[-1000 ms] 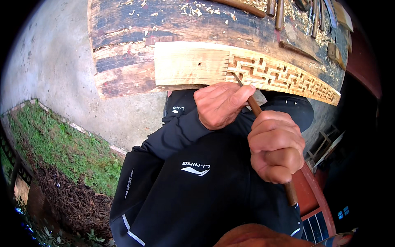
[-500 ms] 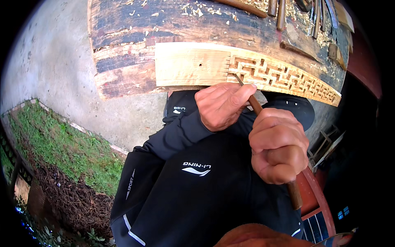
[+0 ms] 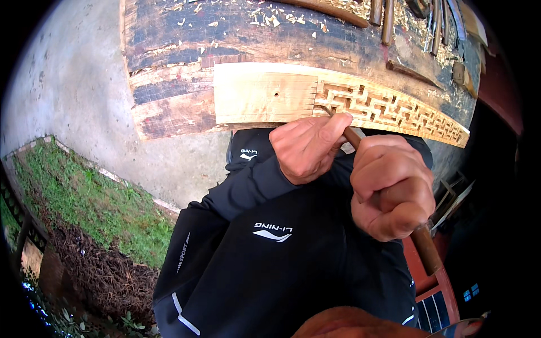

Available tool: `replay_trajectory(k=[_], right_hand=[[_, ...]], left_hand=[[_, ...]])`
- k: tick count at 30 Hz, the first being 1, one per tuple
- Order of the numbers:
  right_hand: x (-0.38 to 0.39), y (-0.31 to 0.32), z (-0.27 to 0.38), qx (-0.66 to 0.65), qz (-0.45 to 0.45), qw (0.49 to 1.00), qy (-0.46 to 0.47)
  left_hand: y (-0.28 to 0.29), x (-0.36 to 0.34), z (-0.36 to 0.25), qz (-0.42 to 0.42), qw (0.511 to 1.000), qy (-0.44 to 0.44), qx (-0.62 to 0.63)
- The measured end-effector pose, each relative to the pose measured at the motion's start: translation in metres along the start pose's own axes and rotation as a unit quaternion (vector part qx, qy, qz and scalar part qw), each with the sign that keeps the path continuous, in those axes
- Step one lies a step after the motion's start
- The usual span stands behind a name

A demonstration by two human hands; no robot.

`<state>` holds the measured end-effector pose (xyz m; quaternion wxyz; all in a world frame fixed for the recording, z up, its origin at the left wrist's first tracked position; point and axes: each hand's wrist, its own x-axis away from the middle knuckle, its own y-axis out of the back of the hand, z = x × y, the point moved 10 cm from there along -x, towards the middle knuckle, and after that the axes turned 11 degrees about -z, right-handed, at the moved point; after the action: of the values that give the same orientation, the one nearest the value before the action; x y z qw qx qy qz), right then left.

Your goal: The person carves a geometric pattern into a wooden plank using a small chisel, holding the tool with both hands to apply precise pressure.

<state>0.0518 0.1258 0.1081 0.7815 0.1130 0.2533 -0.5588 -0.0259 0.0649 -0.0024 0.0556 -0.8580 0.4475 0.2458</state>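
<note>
A pale wooden panel [image 3: 265, 93] lies along the near edge of the workbench, smooth at its left and cut with an angular lattice pattern at its right. My left hand [image 3: 307, 147] pinches the lower shaft of a carving chisel [image 3: 353, 137] close to the panel's front edge. The thin blade reaches the carved part just right of the smooth area; its exact contact is too small to make out. My right hand [image 3: 393, 187] is wrapped round the brown handle, whose end sticks out below the fist.
Several wooden-handled tools [image 3: 387, 22] lie at the bench's far right among wood shavings [image 3: 265, 18]. A dark wooden strip [image 3: 414, 73] rests behind the panel. The worn workbench [image 3: 169, 50] ends at the left above a concrete floor [image 3: 73, 73], with grass [image 3: 96, 203] beyond.
My right hand has shifted right and slightly up, and the chisel's handle end has swung to the right. The left hand keeps its pinch near the same spot on the panel.
</note>
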Motion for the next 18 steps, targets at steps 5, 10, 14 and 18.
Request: replay_trajectory(k=[5,10,14,18], right_hand=[[-0.002,0.009,-0.005,-0.010,-0.001,1.000,-0.029],[-0.008,0.007,-0.007,-0.007,0.027,0.998,-0.048],[-0.015,-0.020,0.001,-0.082,0.162,0.983,-0.025],[-0.003,-0.015,0.016,-0.121,0.139,0.983,-0.003]], left_hand=[[0.002,0.001,-0.004,-0.022,1.000,-0.008,-0.010],[0.002,-0.003,-0.006,-0.028,0.999,-0.001,-0.023],[0.006,-0.001,-0.001,-0.078,0.996,-0.030,0.027],[0.014,0.004,0.000,-0.053,0.996,-0.035,0.068]])
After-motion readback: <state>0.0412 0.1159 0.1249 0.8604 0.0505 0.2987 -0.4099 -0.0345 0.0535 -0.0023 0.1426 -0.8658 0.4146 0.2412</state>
